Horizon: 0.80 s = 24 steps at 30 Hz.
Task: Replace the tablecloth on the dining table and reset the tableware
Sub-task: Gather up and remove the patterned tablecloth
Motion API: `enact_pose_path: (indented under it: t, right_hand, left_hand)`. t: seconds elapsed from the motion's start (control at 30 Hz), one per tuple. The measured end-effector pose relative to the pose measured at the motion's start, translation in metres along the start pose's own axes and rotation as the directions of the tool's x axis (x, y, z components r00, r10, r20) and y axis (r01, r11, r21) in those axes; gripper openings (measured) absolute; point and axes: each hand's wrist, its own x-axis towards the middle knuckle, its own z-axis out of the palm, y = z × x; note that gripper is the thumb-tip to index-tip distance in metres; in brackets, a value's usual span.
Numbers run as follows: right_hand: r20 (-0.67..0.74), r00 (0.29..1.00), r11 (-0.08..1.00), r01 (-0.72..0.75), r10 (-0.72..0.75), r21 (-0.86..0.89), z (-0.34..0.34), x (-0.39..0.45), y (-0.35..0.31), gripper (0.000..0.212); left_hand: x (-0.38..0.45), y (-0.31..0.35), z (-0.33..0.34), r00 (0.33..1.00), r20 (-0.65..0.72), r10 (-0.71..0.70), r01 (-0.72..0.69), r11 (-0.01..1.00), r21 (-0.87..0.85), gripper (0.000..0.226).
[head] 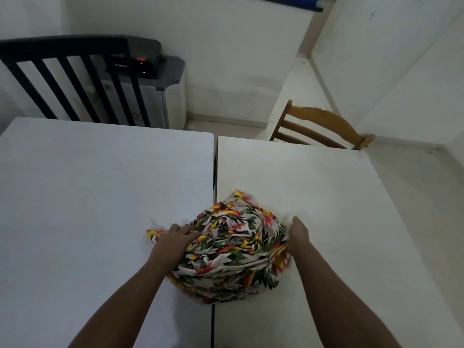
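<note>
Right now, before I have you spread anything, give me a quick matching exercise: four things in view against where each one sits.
Things:
1. patterned cloth
2. black chair
3. wooden chair
4. left hand

Places:
A. beyond the far edge of the right tabletop
B. bunched over the seam between the two white tabletops
C. on the left side of the bundle
D. beyond the far edge of the left tabletop

Pairs: 1-B, 2-D, 3-A, 4-C
</note>
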Motion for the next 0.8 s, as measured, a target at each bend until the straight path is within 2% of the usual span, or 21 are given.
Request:
enact_pose_path:
  t: [0.03,0.1,0.17,0.23,0.3,0.37,0.43,0.5,0.6,0.67,0.73,0.8]
  right_hand:
    - [0.045,0.999,0.999,0.016,-0.014,-0.041,0.011,-0.009,-0.017,0.056]
    - [0.175,0.983,0.954,0.104,-0.056,-0.282,0.031,-0.030,-0.038,0.078]
    - [0.305,0.947,0.810,0.257,-0.103,-0.527,0.054,-0.041,-0.040,0.087]
    - [0.431,0.895,0.644,0.397,-0.114,-0.654,0.074,-0.050,-0.033,0.102]
    - [0.492,0.860,0.471,0.493,-0.138,-0.731,0.087,-0.056,-0.019,0.118]
    - [0.598,0.782,0.187,0.623,-0.176,-0.759,0.095,-0.064,-0.001,0.101]
    - [0.738,0.643,-0.013,0.752,-0.206,-0.659,0.101,-0.073,0.011,0.079]
    - [0.823,0.546,-0.099,0.820,-0.160,-0.563,0.106,-0.079,0.018,0.068]
    - [0.857,0.501,-0.207,0.831,-0.125,-0.516,0.107,-0.083,0.020,0.067]
    - [0.853,0.502,-0.227,0.822,-0.140,-0.521,0.105,-0.079,0.022,0.067]
    - [0.852,0.495,-0.250,0.815,-0.170,-0.523,0.103,-0.078,0.026,0.065]
    - [0.849,0.493,-0.271,0.805,-0.192,-0.529,0.104,-0.078,0.031,0.067]
  left_hand:
    - [0.000,0.000,0.001,1.000,0.000,0.002,-0.002,1.000,-0.004,0.068]
    - [0.002,0.000,0.000,1.000,-0.010,0.015,-0.015,1.000,-0.003,0.065]
    - [0.004,-0.002,-0.001,0.999,-0.008,0.038,-0.038,0.999,-0.007,0.059]
    - [0.006,-0.004,-0.001,0.998,-0.023,0.051,-0.051,0.999,0.002,0.055]
    - [0.006,-0.007,0.002,0.998,-0.039,0.042,-0.043,0.999,-0.017,0.053]
    - [0.009,-0.010,0.006,0.998,-0.067,0.011,-0.017,0.995,-0.094,0.052]
    - [0.015,-0.014,0.008,0.996,-0.073,-0.046,0.026,0.968,-0.249,0.050]
    - [0.024,-0.017,0.007,0.993,-0.040,-0.109,0.087,0.929,-0.360,0.043]
    - [0.033,-0.010,0.001,0.974,0.041,-0.221,0.220,0.898,-0.381,0.034]
    - [0.040,-0.008,-0.007,0.960,0.184,-0.212,0.268,0.885,-0.380,0.045]
    - [0.049,-0.016,-0.029,0.890,0.444,-0.099,0.279,0.890,-0.362,0.081]
    - [0.058,-0.031,-0.061,0.808,0.588,-0.021,0.287,0.887,-0.363,0.117]
